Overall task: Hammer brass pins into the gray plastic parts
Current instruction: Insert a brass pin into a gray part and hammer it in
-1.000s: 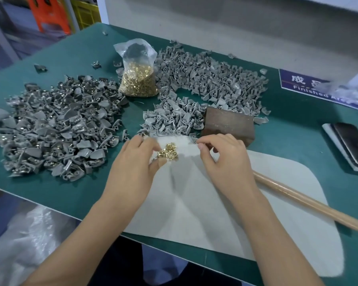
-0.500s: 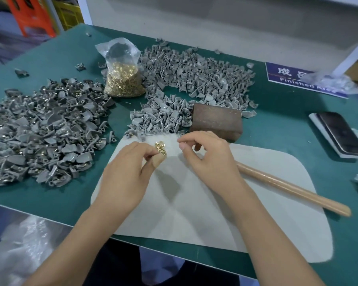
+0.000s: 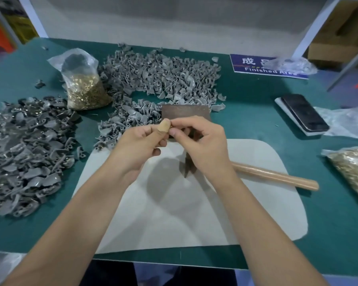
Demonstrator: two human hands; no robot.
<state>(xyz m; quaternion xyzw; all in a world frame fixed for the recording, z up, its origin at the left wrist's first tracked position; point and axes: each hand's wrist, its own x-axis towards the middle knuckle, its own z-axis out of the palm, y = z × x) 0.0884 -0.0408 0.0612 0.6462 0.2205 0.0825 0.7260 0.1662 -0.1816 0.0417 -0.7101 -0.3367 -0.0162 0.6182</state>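
Gray mat (image 3: 194, 213) on the green table (image 3: 329, 213), nearest the viewer. Above it, left hand (image 3: 139, 145) and right hand (image 3: 198, 141) meet, fingertips of both pinching a small brass pin (image 3: 170, 126). Beyond: hammer (image 3: 273, 176), gray plastic parts (image 3: 161, 79) heaped centre and left, bag of brass pins (image 3: 85, 89). Far right, blue sign (image 3: 256, 66) reading "Finished Area".
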